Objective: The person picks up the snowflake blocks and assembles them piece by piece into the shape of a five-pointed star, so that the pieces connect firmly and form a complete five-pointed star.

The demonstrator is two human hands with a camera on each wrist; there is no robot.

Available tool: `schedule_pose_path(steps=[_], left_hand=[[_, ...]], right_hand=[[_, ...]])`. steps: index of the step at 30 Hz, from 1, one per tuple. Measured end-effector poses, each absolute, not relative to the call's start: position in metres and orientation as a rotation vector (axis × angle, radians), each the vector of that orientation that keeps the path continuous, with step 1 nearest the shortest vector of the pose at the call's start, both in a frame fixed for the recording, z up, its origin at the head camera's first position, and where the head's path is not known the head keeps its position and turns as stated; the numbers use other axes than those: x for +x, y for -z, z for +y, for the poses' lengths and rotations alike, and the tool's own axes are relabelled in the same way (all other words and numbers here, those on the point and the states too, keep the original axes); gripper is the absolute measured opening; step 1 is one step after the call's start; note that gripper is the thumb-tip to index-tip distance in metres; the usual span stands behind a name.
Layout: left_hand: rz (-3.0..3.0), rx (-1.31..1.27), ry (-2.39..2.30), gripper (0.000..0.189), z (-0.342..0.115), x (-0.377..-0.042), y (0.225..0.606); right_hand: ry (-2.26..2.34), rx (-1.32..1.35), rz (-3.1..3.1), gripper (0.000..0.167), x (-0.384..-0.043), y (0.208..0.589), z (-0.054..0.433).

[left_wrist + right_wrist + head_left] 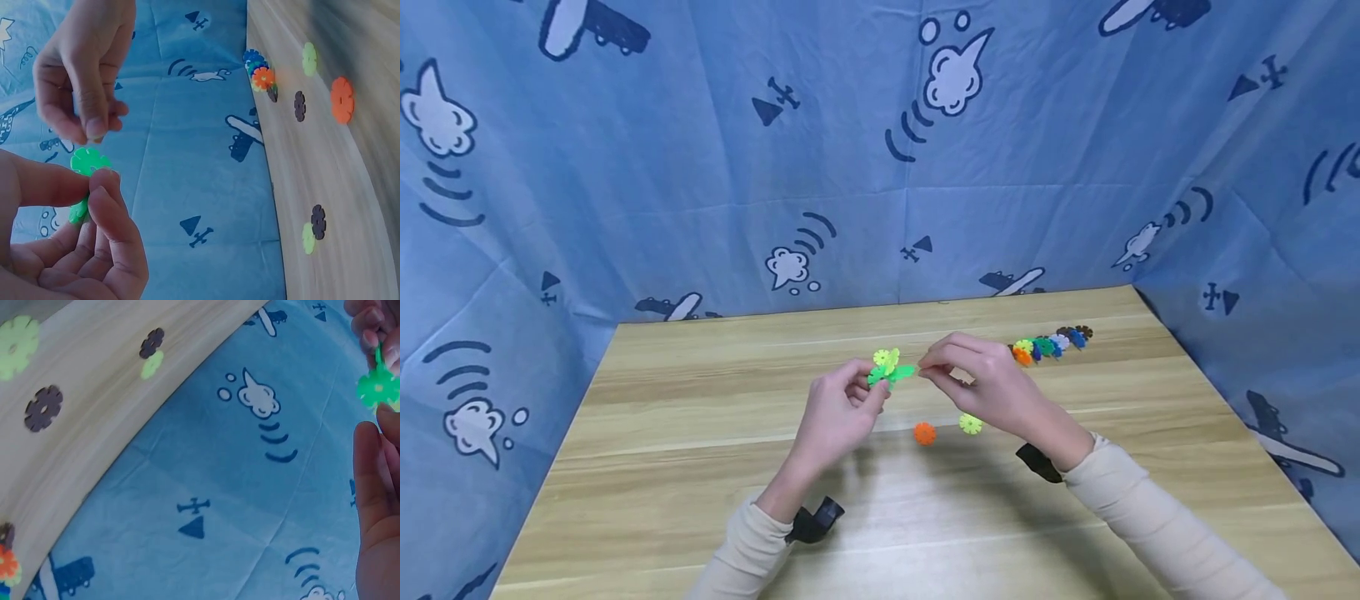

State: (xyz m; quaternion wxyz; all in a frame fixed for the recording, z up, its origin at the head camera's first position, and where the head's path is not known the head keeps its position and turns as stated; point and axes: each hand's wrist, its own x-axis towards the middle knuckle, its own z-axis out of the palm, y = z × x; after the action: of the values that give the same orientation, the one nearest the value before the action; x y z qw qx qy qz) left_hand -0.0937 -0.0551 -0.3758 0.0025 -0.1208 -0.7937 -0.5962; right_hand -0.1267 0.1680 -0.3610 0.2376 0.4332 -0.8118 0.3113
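Blue cartoon-print cloth walls a wooden table (700, 433). Above it, left hand (838, 412) pinches a green-and-yellow snowflake-disc cluster (889, 367); right hand (992, 383) pinches its right-hand end. Cluster's long axis runs roughly level, pointing from hand to hand. Beneath the cluster lie an orange disc (924, 432) and a yellow-green disc (970, 423); a linked disc chain (1051, 343) lies right of it. Risk, as judged: off-line pressing could pop discs apart or drop them.
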Motion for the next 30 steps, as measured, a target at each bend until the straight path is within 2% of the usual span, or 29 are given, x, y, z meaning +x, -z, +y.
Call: schedule_pose_path(steps=[8,18,21,26,30], left_hand=[[-2.497,-0.353,1.854,0.012,-0.058,-0.096,0.372],[-2.496,-0.35,1.835,0.012,-0.059,-0.095,0.368],[-2.492,-0.357,1.836,0.012,-0.059,-0.094,0.367],[-2.474,-0.384,1.831,0.009,-0.058,-0.094,0.369],[-2.465,-0.391,1.837,0.008,-0.056,-0.094,0.371]], right_hand=[[-0.831,1.023,-2.354,0.022,-0.132,0.366,0.184],[-0.732,0.745,-2.95,0.021,-0.133,0.377,0.199],[-0.591,0.8,-3.101,0.026,-0.133,0.387,0.202],[-0.392,0.832,-3.295,0.044,-0.132,0.404,0.207],[-0.395,0.78,-3.392,0.044,-0.133,0.415,0.212]])
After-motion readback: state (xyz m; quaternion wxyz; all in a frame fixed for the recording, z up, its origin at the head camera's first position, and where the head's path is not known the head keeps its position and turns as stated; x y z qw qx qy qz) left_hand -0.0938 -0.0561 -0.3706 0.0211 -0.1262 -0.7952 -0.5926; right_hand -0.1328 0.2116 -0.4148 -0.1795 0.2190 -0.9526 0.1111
